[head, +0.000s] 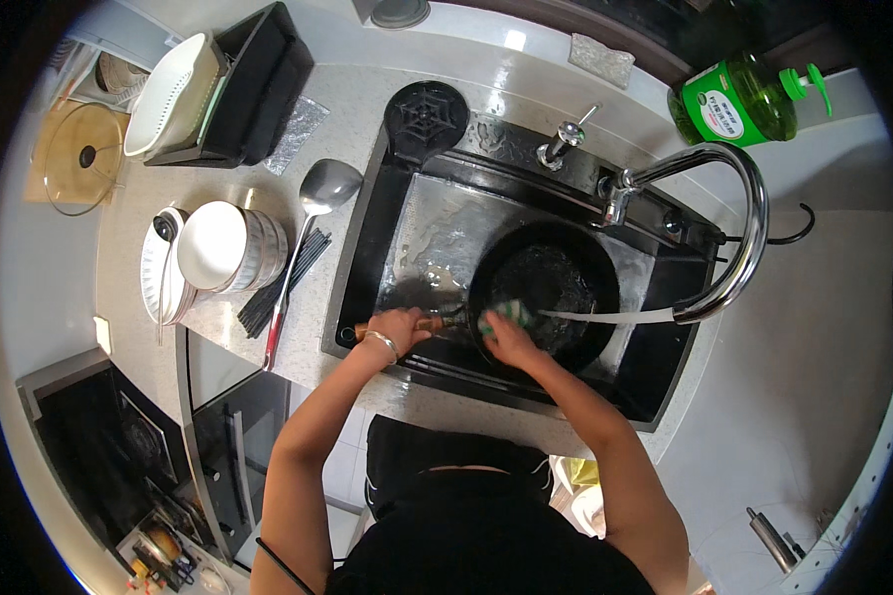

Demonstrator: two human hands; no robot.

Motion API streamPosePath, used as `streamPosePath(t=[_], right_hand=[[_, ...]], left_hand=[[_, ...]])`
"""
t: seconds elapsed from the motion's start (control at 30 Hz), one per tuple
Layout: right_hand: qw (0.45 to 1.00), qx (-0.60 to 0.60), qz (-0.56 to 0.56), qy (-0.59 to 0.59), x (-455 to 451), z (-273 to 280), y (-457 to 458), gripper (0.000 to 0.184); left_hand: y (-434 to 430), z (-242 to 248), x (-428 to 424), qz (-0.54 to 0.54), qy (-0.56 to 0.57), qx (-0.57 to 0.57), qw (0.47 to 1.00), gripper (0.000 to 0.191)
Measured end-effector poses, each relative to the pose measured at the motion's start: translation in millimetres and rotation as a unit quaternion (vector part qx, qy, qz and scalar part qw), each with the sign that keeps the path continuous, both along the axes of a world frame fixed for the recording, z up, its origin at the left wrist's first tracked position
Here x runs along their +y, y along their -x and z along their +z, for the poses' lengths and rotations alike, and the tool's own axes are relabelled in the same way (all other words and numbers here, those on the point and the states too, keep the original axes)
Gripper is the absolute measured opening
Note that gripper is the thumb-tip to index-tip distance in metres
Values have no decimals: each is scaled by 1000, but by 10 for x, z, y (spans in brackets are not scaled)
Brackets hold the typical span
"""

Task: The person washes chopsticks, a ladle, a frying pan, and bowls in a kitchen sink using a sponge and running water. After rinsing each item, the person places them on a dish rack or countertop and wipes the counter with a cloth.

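Observation:
A black frying pan [565,282] rests in the black sink [446,201]. My left hand [398,332] is closed around the pan's wooden handle [431,323]. With my right hand [511,341] I hold a green and white cloth or scrubbing pad [516,312] against the inside left part of the pan. Water runs from the curved chrome faucet [755,216] into the pan. My right fingertips are partly hidden against the pad.
Left of the sink are a steel spatula [327,186], black chopsticks [268,305], stacked white bowls [212,245] and plates [149,268]. Farther back stand a black rack [257,89] and a glass lid [67,163]. A green detergent bottle [759,104] lies beyond the faucet.

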State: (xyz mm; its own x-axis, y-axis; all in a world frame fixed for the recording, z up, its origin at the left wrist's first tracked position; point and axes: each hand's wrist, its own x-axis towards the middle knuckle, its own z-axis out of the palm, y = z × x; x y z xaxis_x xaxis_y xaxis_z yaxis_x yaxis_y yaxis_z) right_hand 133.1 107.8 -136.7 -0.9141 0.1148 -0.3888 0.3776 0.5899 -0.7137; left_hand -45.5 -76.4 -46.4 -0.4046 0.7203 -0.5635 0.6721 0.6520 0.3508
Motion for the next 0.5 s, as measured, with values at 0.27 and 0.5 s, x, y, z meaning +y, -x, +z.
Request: streamPosePath(t=[0.27, 0.5], right_hand=[[939, -59, -91, -327, 801, -105, -27, 47], [845, -246, -374, 292, 744, 232, -517, 44]], left_hand=[[16, 34, 18, -1, 25, -10, 1000, 36], [-336, -8, 490, 48, -328, 44, 942, 31]])
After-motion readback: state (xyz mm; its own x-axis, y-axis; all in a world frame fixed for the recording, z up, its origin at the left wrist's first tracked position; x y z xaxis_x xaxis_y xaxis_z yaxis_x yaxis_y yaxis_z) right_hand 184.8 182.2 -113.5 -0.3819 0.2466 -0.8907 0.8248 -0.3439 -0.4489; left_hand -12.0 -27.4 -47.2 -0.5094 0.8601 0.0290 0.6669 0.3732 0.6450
